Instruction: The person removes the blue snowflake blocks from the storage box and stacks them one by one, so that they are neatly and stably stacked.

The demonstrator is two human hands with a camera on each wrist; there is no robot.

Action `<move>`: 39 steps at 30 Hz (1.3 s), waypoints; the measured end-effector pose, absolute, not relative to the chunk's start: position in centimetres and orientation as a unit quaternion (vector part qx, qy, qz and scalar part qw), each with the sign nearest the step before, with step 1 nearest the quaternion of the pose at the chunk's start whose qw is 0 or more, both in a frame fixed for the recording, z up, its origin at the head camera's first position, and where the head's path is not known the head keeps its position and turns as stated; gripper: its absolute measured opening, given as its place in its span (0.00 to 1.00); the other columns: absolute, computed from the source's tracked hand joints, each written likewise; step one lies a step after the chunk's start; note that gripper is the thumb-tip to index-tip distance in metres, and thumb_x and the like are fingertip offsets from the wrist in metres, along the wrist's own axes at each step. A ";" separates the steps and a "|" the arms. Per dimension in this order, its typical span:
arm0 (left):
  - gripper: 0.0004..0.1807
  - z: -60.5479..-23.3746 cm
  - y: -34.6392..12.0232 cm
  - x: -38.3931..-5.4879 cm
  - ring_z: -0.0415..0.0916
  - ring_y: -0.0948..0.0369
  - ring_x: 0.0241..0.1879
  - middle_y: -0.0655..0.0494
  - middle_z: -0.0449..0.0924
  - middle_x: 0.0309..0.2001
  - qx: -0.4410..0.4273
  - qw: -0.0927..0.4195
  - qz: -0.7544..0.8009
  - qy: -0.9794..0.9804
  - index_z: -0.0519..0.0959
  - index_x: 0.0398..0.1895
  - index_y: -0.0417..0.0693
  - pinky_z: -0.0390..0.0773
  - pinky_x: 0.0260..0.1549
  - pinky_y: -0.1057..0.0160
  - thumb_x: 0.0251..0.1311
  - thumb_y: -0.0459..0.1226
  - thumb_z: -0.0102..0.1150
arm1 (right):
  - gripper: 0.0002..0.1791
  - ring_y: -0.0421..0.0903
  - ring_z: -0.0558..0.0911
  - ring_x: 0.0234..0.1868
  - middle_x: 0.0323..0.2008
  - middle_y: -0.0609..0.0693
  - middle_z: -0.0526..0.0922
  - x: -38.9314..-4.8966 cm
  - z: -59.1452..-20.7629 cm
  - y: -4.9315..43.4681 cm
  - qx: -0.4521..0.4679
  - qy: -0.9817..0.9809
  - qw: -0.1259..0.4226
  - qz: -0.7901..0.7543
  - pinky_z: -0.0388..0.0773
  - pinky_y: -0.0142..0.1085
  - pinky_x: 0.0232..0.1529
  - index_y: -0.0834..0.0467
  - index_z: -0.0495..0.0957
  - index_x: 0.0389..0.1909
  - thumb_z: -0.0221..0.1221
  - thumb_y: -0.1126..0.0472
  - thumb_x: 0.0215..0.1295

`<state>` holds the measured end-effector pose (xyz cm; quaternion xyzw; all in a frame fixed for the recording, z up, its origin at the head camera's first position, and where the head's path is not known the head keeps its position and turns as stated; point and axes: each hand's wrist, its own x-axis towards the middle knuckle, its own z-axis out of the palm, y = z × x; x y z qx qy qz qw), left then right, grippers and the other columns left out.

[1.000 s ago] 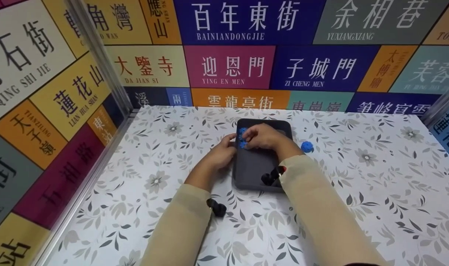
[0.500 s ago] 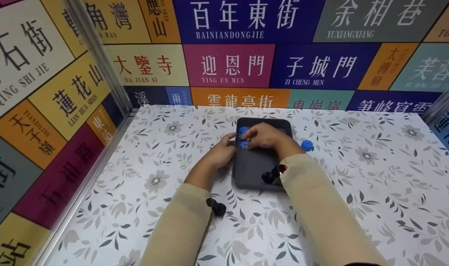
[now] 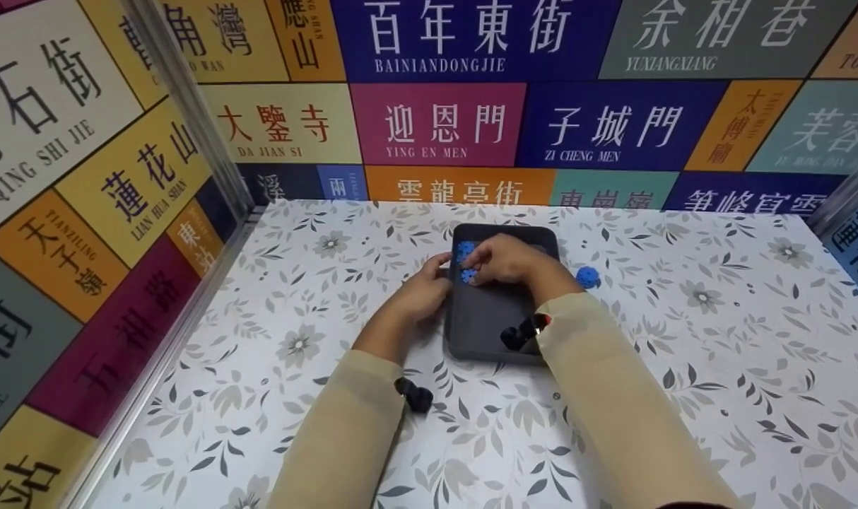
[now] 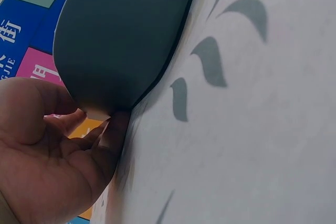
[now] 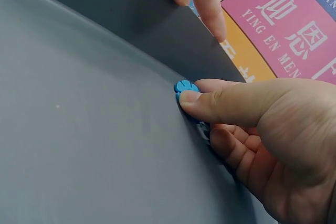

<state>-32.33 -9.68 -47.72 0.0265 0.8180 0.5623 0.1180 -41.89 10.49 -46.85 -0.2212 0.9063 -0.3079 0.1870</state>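
A dark grey rectangular tray (image 3: pixel 489 322) lies on the table, its far part covered by my right hand (image 3: pixel 507 260). That hand pinches a small blue flower-shaped piece (image 5: pixel 186 86) between thumb and fingers, low against the tray's inner left side. Just beyond it in the head view, another blue flower-shaped piece (image 3: pixel 465 249) sits along the same side. My left hand (image 3: pixel 422 293) grips the tray's left edge from outside; the left wrist view shows the thumb at the tray's outer wall (image 4: pixel 121 35) and fingers near its base. The right hand's palm side and some fingers are hidden in the head view.
A round, knobbly blue piece (image 3: pixel 587 276) lies on the table right of the tray. The table (image 3: pixel 683 339) has a leaf-and-flower pattern. Panels printed with street names (image 3: pixel 436 127) stand behind and at the left. A black wrist camera sits at each sleeve cuff.
Both hands stay almost where they were, the left at the tray's edge and the right pinching the blue flower-shaped piece. The head view shifts very slightly.
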 end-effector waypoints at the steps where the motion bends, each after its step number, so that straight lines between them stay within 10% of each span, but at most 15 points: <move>1: 0.36 -47.7 -9.7 -32.3 0.73 0.47 0.73 0.42 0.74 0.76 0.026 0.118 0.560 0.819 0.60 0.84 0.50 0.67 0.77 0.50 0.72 0.35 0.46 | 0.20 0.44 0.81 0.42 0.42 0.49 0.89 -41.9 -46.9 10.5 -0.221 0.906 0.187 -0.309 0.78 0.34 0.44 0.51 0.91 0.53 0.77 0.58 0.60; 14: 0.37 -47.4 -9.6 -32.0 0.75 0.48 0.71 0.42 0.74 0.76 0.017 0.125 0.566 0.815 0.59 0.85 0.51 0.70 0.75 0.52 0.71 0.35 0.46 | 0.13 0.40 0.82 0.31 0.43 0.54 0.92 -41.6 -47.1 10.7 -0.240 0.892 0.167 -0.345 0.80 0.33 0.36 0.56 0.90 0.54 0.64 0.58 0.75; 39: 0.38 -47.6 -9.5 -32.3 0.74 0.50 0.71 0.43 0.77 0.73 -0.001 0.118 0.581 0.805 0.61 0.84 0.51 0.68 0.76 0.52 0.68 0.33 0.46 | 0.14 0.48 0.86 0.41 0.46 0.57 0.88 -37.8 -40.6 12.2 -0.127 0.869 0.068 -0.474 0.87 0.42 0.49 0.58 0.88 0.56 0.60 0.58 0.79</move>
